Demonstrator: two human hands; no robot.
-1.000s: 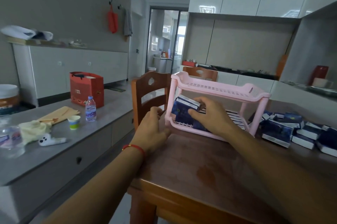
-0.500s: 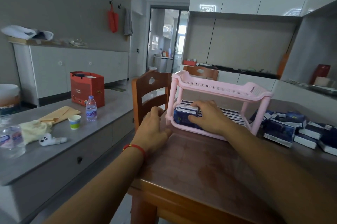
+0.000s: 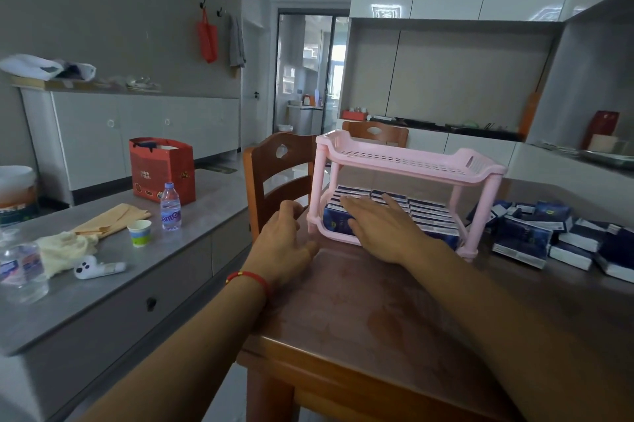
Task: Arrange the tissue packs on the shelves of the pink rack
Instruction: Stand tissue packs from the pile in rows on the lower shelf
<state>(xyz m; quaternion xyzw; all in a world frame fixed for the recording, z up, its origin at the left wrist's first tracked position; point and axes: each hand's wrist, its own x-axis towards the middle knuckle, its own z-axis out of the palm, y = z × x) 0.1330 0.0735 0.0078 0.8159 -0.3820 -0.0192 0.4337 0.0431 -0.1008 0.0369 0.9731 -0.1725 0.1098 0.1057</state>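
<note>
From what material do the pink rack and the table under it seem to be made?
Pink rack: likely moulded plastic, matte; uniform pastel colour, slotted shelf, rounded tube legs.
Table: apparently wood with a glossy varnish; reddish-brown top, lighter wooden edge, soft reflections. Whether solid or veneer cannot be told.

pink rack (image 3: pixel 408 161), tissue packs (image 3: pixel 429 212) filling lower shelf

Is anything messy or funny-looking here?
Yes. The loose tissue packs right of the pink rack lie in a jumbled heap at mixed angles, while the ones on its lower shelf sit in neat rows. Its top shelf is bare.
</note>
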